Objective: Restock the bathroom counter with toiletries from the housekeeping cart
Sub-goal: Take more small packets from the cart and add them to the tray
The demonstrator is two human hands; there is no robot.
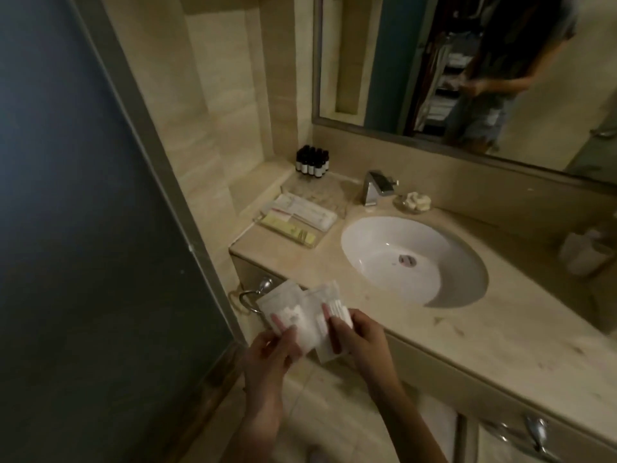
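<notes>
In front of the counter's left corner I hold a small fan of white toiletry packets. My left hand [272,352] pinches one packet [283,304] with small white pieces inside. My right hand [355,339] grips another packet [329,300] that shows thin white sticks. On the beige counter [467,322] a clear tray [320,192] holds flat white and yellow packets [293,217]. Behind the tray stand several small dark bottles [311,162] with white labels.
A white oval sink [410,259] and chrome tap [375,188] fill the counter's middle, with a small dish [414,202] of white items beside the tap. A chrome towel ring [248,297] hangs below the counter edge. A dark door [83,228] stands left; a mirror [467,61] above.
</notes>
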